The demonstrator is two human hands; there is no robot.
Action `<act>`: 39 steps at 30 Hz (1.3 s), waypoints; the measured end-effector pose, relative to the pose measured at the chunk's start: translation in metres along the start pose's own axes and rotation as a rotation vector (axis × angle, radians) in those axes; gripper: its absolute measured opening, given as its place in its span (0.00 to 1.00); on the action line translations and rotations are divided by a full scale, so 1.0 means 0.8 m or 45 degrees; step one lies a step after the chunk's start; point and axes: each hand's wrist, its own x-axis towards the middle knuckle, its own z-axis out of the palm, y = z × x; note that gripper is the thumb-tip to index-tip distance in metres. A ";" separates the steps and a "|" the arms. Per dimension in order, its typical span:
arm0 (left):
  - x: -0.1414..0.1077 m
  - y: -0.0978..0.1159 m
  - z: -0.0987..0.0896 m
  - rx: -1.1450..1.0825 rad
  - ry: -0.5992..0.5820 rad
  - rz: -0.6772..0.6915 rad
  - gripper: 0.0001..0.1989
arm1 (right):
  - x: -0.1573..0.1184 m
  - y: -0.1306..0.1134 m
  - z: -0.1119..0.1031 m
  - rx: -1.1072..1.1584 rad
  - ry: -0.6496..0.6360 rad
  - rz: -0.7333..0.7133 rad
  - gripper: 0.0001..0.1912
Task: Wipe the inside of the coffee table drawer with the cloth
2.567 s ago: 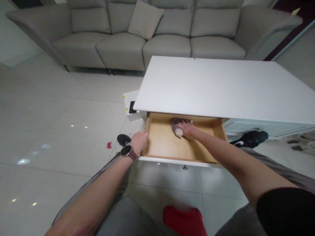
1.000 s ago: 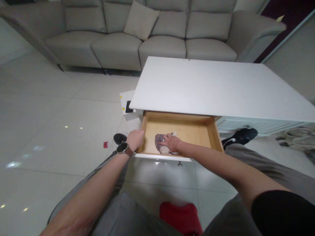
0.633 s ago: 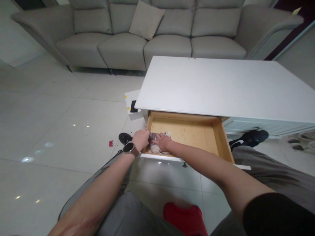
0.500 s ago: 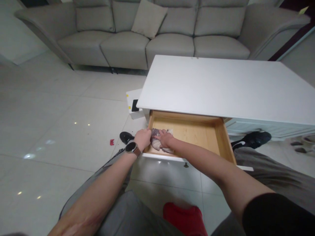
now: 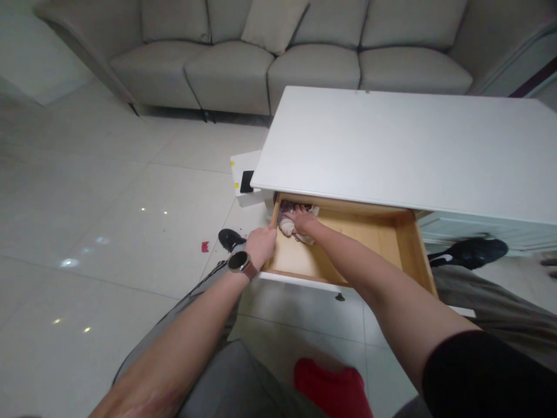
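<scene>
I have the right hand (image 5: 301,219) laid palm down on a crumpled cloth (image 5: 286,226), its fingers spread across the top of the bundle. The cloth, part greyish purple and part cream, sits under and around that hand in the far left corner of the drawer (image 5: 378,232), close against the side wall. Part of it is hidden beneath my palm.

My left hand (image 5: 261,245) is nearer to me and to the left of the right one, curled over the edge of the drawer's left side wall; I can't tell how tightly it grips. A round watch (image 5: 239,261) on a brown strap sits at that wrist.

The drawer is pulled out towards me, with bare pale wood to the right of the right hand. Its dark knob (image 5: 340,297) is on the front, on my side of both hands. Beyond them stretches the white tabletop (image 5: 378,151), and behind that a grey sofa (image 5: 313,72).

Past the left hand, beside the table, is a white box (image 5: 250,198) with a flat black object (image 5: 246,182) on it. A red scrap (image 5: 205,247) lies on the floor to the left of that hand, a black shoe (image 5: 230,239) between them. Something red (image 5: 331,386) is below the drawer, nearer me than either hand.
</scene>
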 end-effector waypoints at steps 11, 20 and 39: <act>-0.001 -0.001 -0.005 0.044 -0.026 0.023 0.21 | -0.071 0.095 0.013 -0.147 0.160 0.002 0.48; -0.002 0.000 -0.005 0.096 -0.022 0.034 0.21 | -0.184 0.262 0.063 -0.270 0.027 0.268 0.49; -0.004 -0.001 -0.004 0.110 -0.015 0.052 0.18 | -0.331 0.270 0.143 -0.403 0.139 -0.186 0.50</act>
